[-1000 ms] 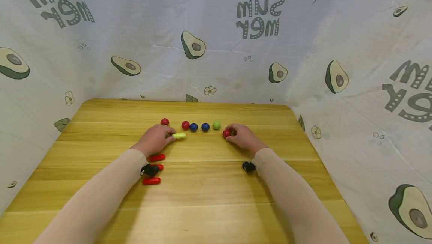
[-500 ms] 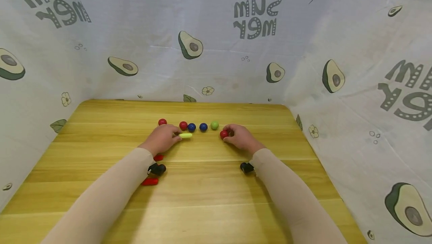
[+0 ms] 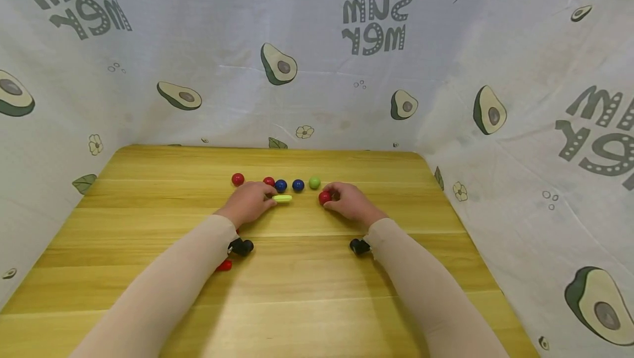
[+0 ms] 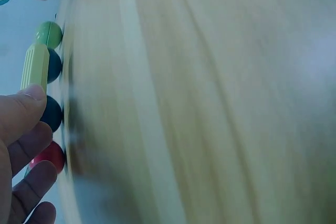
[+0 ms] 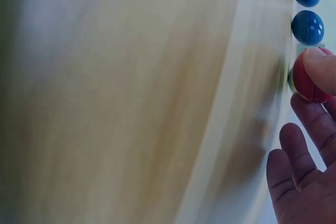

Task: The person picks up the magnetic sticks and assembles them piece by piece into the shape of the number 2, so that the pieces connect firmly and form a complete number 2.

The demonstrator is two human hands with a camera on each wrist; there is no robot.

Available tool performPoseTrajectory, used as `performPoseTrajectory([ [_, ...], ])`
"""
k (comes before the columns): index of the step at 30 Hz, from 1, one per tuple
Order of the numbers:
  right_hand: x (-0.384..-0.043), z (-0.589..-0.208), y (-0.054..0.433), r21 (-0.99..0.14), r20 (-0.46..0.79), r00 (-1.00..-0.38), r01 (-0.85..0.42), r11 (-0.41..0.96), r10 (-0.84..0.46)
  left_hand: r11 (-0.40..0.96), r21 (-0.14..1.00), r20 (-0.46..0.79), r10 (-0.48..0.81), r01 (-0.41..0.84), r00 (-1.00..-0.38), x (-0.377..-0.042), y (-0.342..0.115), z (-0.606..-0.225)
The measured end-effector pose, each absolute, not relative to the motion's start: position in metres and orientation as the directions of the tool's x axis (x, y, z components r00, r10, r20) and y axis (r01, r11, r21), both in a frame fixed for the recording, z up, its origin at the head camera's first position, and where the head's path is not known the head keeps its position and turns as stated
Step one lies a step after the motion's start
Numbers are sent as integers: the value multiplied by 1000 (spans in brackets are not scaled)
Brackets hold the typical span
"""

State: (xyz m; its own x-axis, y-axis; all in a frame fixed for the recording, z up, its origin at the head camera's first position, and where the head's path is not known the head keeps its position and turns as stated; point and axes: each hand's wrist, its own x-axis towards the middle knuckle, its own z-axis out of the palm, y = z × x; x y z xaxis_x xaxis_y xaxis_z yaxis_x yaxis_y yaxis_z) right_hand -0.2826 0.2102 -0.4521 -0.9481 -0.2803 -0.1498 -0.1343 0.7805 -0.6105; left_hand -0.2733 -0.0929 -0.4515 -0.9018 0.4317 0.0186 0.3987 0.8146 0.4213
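Observation:
A light yellow ridged stick [image 3: 283,199] is pinched between the thumb and fingers of my left hand [image 3: 249,202], its free end pointing right. My right hand [image 3: 349,202] pinches a red ball [image 3: 324,198] by thumb and fingertips, its other fingers spread in the right wrist view. A short gap separates stick and ball. Behind them stands a loose row: a red ball [image 3: 268,181] partly covered by my left hand, two blue balls [image 3: 280,185] and a green ball [image 3: 314,183]. In the left wrist view, the stick [image 4: 35,66] overlaps the row.
Another red ball [image 3: 238,179] lies at the row's left end. A red stick [image 3: 225,265] shows partly from under my left forearm, with a sliver of a second red piece by the wrist. The wooden table [image 3: 317,303] ends at a patterned cloth [image 3: 337,99] behind.
My left hand has carried the yellow stick rightward along the front of the balls. My right hand, with its red ball, has shifted slightly left, so the gap has narrowed.

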Motion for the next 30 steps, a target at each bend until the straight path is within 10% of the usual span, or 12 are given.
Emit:
performPoseTrajectory([
  [30,-281,-457,193,-659,-134,-935,-163,734,-328,802,420,19,460,425,-888,-279,-53,-460],
])
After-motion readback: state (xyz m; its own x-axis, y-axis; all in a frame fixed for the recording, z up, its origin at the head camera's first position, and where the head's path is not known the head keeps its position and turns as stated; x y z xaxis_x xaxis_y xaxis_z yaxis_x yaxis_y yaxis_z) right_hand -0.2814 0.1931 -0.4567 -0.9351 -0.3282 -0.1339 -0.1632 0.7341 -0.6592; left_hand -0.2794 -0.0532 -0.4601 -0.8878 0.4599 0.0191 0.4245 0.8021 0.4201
